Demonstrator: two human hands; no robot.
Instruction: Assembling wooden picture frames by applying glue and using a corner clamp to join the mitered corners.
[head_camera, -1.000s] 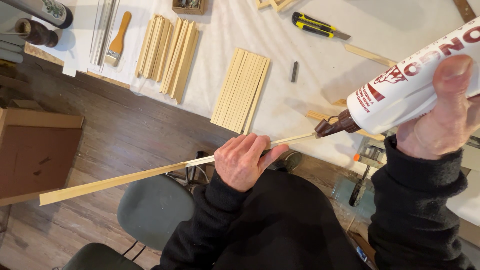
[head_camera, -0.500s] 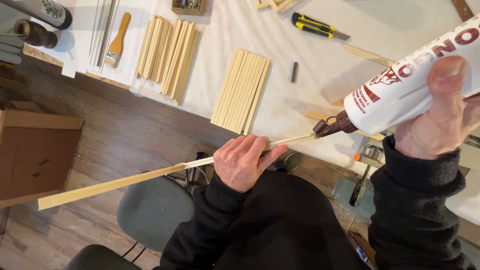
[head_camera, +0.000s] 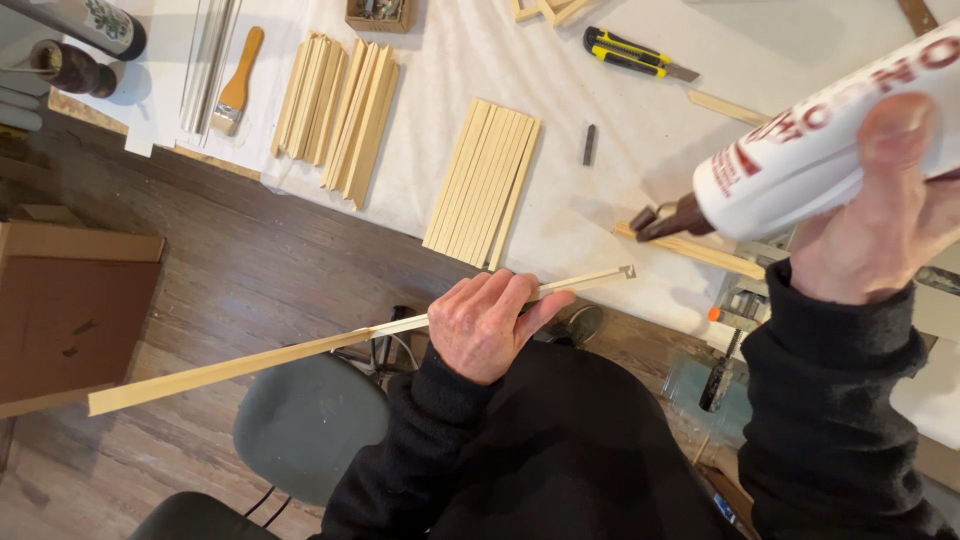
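- Pale wood was the material in hand: a long thin strip (head_camera: 300, 350) was gripped near its middle by the left hand (head_camera: 490, 325), fingers wrapped round it and thumb laid along its upper edge.
- One end of the strip, cut to a small notch, was held out over the edge of the counter (head_camera: 620, 160); the other end reached far out over the wooden floor (head_camera: 250, 270), above a grey chair seat (head_camera: 310, 420).
- A white glue bottle (head_camera: 820, 150) with a brown nozzle was clasped in the right hand (head_camera: 880, 220), thumb pressed on its side; the nozzle tip was held above the notched end and clearly apart from it.
- For a clean bead, it was judged that the nozzle should be brought down until it nearly touched the narrow face, and the bottle squeezed gently and evenly.
- The strip was judged likely to flex, being so long and held at one place only; a firmer grip closer to the glued end would have steadied it.
- Excess glue was judged a risk to the white cloth and the wood beneath.
- Two stacks of similar strips (head_camera: 485, 180) (head_camera: 340, 110), a small brush (head_camera: 238, 80) and a yellow-and-black utility knife (head_camera: 635, 55) were left lying on the counter, well apart from both hands.
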